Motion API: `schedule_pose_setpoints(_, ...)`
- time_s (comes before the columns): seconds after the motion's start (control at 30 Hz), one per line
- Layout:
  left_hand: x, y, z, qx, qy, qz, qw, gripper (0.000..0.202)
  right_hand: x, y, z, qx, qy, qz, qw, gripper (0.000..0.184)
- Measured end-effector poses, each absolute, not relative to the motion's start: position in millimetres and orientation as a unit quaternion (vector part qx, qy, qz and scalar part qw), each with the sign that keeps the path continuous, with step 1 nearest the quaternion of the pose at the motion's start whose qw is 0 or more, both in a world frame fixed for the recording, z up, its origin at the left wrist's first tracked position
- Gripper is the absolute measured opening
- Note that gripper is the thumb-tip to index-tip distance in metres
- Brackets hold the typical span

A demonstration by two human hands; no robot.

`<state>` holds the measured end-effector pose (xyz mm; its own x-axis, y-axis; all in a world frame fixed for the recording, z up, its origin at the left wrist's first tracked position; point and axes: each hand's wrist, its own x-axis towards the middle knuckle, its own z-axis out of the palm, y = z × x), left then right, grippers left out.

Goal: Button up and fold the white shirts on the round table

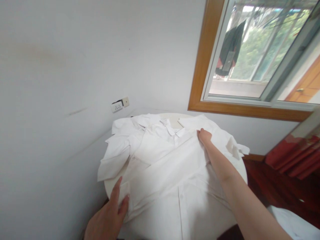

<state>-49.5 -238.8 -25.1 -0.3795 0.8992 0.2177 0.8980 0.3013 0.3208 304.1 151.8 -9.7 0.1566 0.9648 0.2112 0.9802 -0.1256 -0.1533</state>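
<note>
A white short-sleeved shirt (165, 160) lies spread over a small round white table (172, 116), collar toward the wall. My left hand (110, 213) rests at the shirt's near left edge, thumb and fingers pinching the fabric's side. My right hand (205, 136) reaches far across, lying on the shirt near its right shoulder beside the collar. Its fingers curl onto the cloth and are partly hidden.
A grey-white wall with a power socket (119, 105) stands right behind the table. A wood-framed window (250, 60) is at the upper right. Red fabric (295, 156) and a dark wooden floor (270, 190) lie to the right, something white (292, 223) at the lower right.
</note>
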Motion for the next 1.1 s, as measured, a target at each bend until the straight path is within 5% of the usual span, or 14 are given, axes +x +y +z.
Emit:
schedule_pose_setpoints(0.2,-41,-222,6,0.604,0.704,0.32,-0.195,0.074,288,127,9,-0.659,-0.719,-0.124,0.181,0.045)
schedule_pose_setpoints(0.33,-16,-185,20,0.769,0.56,0.287,-0.112,0.052,278,105,-6,-0.6,-0.785,-0.099,0.122,0.041)
schedule_pose_setpoints(0.5,-6,-158,-8,0.89,0.427,0.159,-0.015,0.05,276,87,-36,-0.595,-0.796,-0.066,0.088,0.055)
schedule_pose_setpoints(0.73,-9,-155,-10,0.892,0.425,0.156,0.02,0.054,256,44,-18,-0.554,-0.815,-0.082,0.151,0.054)
schedule_pose_setpoints(0.87,-7,-141,0,0.901,0.399,0.168,0.033,0.055,232,-1,-26,-0.442,-0.888,-0.014,0.127,0.055)
schedule_pose_setpoints(1.1,-10,-129,-19,0.909,0.395,0.128,0.044,0.055,220,-30,-25,-0.447,-0.886,0.053,0.109,0.062)
